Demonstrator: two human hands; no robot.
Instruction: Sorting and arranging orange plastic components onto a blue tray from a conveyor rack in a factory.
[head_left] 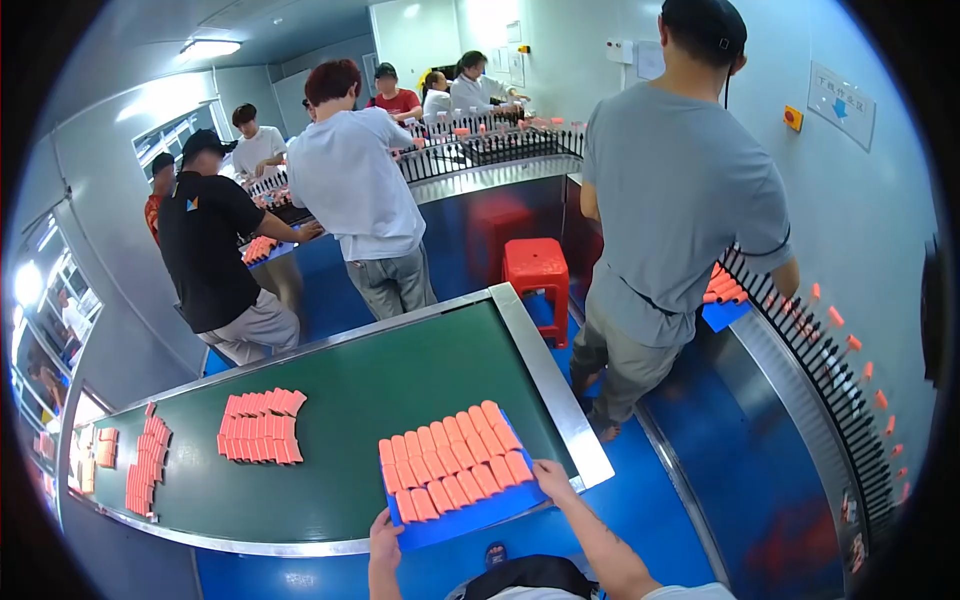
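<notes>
Between my two hands is a flat blue board, tilted over the near edge of the green conveyor belt. My left hand grips its near left corner, and my right hand holds its right edge. Rows of short orange-pink cylinders lie side by side on the board, leaving a bare blue strip toward me. Farther left on the belt lies a block of similar orange pieces. Beyond it sits a narrower group. My fingertips under the board are hidden.
A metal frame edges the belt. A red stool stands past its far end. At right, a person in grey works at a curved line of black spindles. Several other people stand along that line at the back.
</notes>
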